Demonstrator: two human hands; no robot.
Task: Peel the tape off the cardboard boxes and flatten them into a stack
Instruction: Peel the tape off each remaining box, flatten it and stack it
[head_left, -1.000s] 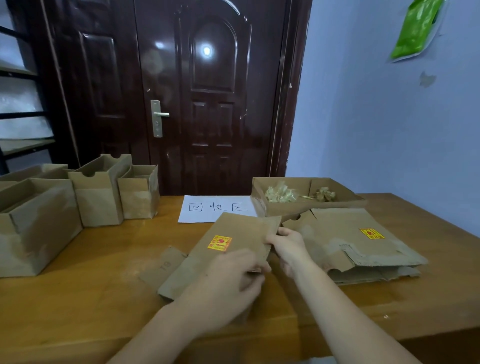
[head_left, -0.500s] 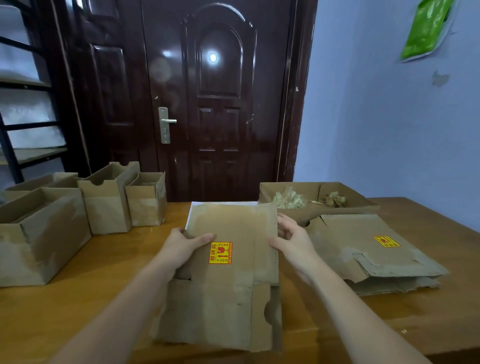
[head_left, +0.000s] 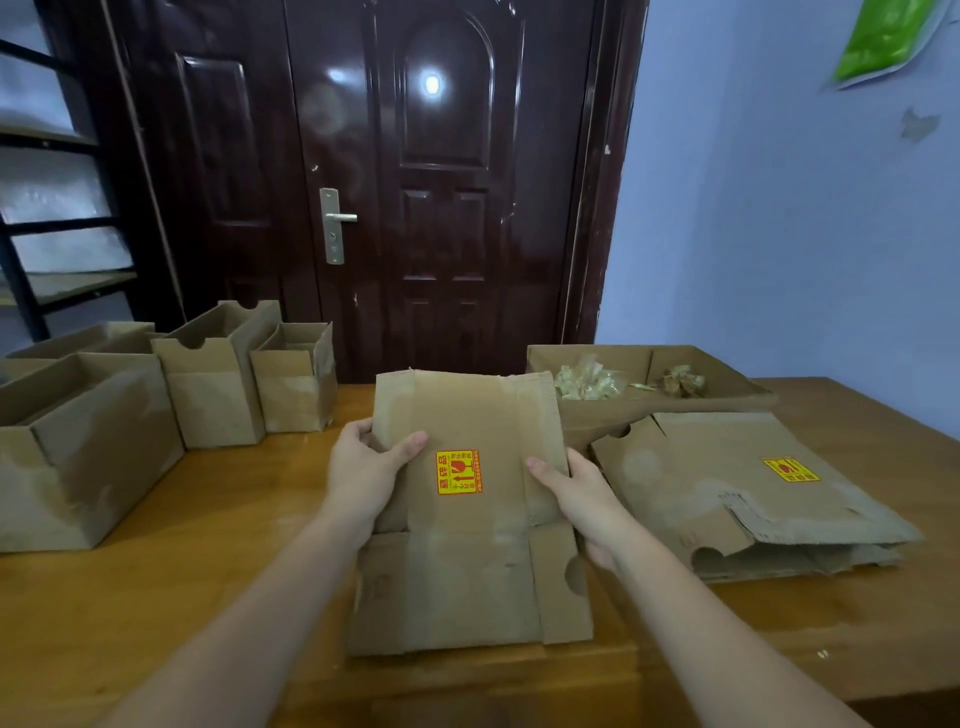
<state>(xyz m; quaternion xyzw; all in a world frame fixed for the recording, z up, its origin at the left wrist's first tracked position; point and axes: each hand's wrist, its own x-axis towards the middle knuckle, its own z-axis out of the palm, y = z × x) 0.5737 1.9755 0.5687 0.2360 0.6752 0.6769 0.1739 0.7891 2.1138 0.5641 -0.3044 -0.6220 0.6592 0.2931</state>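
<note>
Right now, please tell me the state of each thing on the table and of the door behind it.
Flattened brown cardboard box with yellow sticker: collapsed flat, gripped at both sides.
Left hand: grips its left edge.
Right hand: grips its right edge.
Stack of flattened cardboard: lying flat on wooden table.
Three upright brown boxes: open, not flattened.
Shallow cardboard tray: holds crumpled tape scraps.
Dark wooden door: closed.

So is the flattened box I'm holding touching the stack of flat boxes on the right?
Apart. The head view shows bare table and the right hand between the held flattened box and the stack.
</note>
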